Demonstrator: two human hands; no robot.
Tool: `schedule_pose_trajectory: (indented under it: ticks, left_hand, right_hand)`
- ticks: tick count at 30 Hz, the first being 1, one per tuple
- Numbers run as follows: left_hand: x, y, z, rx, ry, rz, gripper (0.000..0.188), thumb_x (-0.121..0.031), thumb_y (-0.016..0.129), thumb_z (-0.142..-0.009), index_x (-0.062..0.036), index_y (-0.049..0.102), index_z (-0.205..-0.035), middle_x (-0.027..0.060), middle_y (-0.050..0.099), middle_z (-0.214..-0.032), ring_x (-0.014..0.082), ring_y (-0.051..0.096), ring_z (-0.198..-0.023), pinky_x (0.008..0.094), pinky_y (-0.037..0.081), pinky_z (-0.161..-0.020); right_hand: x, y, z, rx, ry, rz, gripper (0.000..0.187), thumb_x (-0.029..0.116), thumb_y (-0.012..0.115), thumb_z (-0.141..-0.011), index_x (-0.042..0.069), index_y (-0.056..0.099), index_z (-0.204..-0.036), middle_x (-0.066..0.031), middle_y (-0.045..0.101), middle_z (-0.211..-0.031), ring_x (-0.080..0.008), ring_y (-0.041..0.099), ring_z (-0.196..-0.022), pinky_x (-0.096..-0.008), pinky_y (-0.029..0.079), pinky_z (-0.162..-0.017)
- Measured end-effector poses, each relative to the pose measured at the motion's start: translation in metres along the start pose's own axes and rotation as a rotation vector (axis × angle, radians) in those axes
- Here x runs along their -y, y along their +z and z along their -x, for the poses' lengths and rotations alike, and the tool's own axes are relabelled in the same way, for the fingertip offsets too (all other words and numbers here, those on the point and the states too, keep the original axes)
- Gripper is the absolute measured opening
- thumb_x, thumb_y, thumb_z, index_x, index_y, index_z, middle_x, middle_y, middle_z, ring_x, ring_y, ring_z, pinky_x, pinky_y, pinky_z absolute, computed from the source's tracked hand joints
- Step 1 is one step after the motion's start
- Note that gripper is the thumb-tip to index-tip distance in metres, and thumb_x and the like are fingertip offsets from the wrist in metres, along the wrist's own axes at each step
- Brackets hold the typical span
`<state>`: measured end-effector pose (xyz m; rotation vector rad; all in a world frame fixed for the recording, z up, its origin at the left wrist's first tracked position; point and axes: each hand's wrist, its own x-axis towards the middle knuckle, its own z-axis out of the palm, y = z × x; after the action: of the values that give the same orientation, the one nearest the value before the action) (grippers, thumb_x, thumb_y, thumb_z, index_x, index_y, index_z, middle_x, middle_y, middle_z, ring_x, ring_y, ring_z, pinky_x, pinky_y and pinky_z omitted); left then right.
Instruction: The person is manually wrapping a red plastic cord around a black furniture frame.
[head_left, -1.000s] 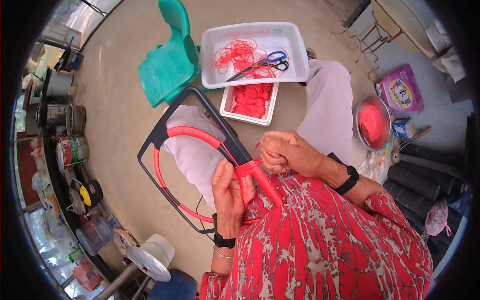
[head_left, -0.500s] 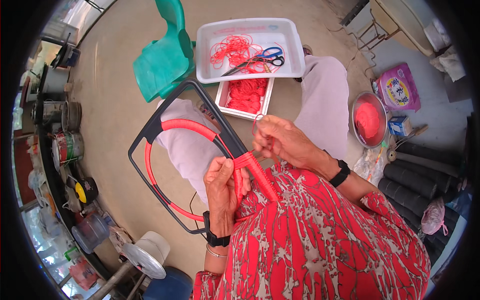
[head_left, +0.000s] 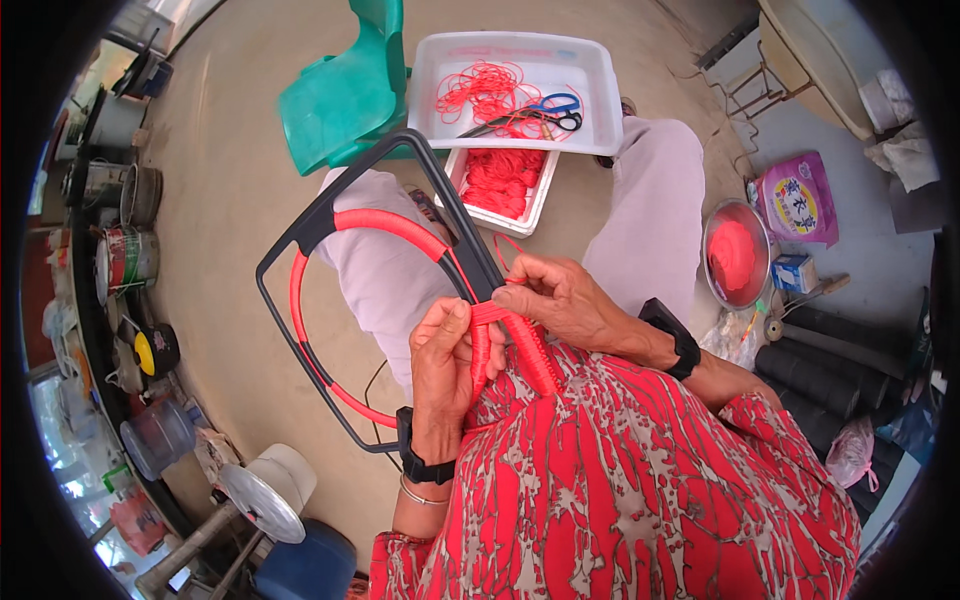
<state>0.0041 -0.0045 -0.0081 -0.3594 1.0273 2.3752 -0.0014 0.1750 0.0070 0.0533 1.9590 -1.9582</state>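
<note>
A black frame (head_left: 300, 236) with a ring inside it leans across my lap, its lower end against my red patterned top. Red cord is wound tightly round stretches of the ring (head_left: 390, 222) and along the near part of the long side bar (head_left: 532, 358). My left hand (head_left: 438, 350) is closed round the wrapped section, thumb on top where a band of cord joins ring and bar. Against the bar just beside it, my right hand (head_left: 578, 308) pinches the red cord (head_left: 508, 246), a thin loop of which stands up beyond the fingers.
Past my knees, a white tray (head_left: 590, 95) holds tangled red cord and scissors (head_left: 556, 104); below it sits a white box (head_left: 540, 190) of red cord bundles. A green chair (head_left: 335, 115) stands beside them. To the right are a metal basin (head_left: 765, 250) and dark rolls (head_left: 812, 378).
My right hand has come down and left, from holding the cord out in the air to the bar beside my left hand. The left hand keeps its grip.
</note>
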Motion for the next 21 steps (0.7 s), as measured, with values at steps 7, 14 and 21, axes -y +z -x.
schedule_pose_trajectory:
  ticks: [7, 14, 21]
  left_hand:
    - [0.000, -0.001, 0.008, 0.005, 0.001, -0.142, 0.028, -0.025, 0.054, -0.095, 0.0017, 0.054, -0.085, 0.0149, 0.061, -0.068, 0.0199, 0.058, -0.047, 0.0267, 0.047, -0.040]
    - [0.002, 0.005, 0.015, -0.087, 0.061, -0.278, 0.031, -0.025, 0.055, -0.095, 0.0047, 0.060, -0.087, 0.0114, 0.061, -0.066, 0.0151, 0.057, -0.046, 0.0229, 0.044, -0.041]
    - [0.003, 0.007, 0.019, -0.117, 0.034, -0.279, 0.031, -0.024, 0.054, -0.096, 0.0055, 0.060, -0.088, 0.0130, 0.062, -0.069, 0.0191, 0.061, -0.050, 0.0250, 0.050, -0.044]
  right_hand:
    - [0.000, 0.002, 0.010, 0.016, 0.054, 0.055, 0.031, 0.027, 0.062, -0.091, 0.003, 0.051, -0.075, 0.0043, 0.040, -0.063, -0.0050, 0.034, -0.060, -0.0250, 0.029, -0.050]
    - [0.012, 0.007, 0.010, 0.006, 0.053, 0.009, 0.030, 0.026, 0.061, -0.092, 0.001, 0.052, -0.077, 0.0023, 0.042, -0.064, -0.0069, 0.038, -0.060, -0.0270, 0.034, -0.053]
    - [0.005, 0.000, 0.006, 0.062, 0.018, 0.149, 0.032, 0.028, 0.063, -0.090, 0.002, 0.050, -0.075, 0.0011, 0.042, -0.066, -0.0070, 0.039, -0.064, -0.0270, 0.035, -0.056]
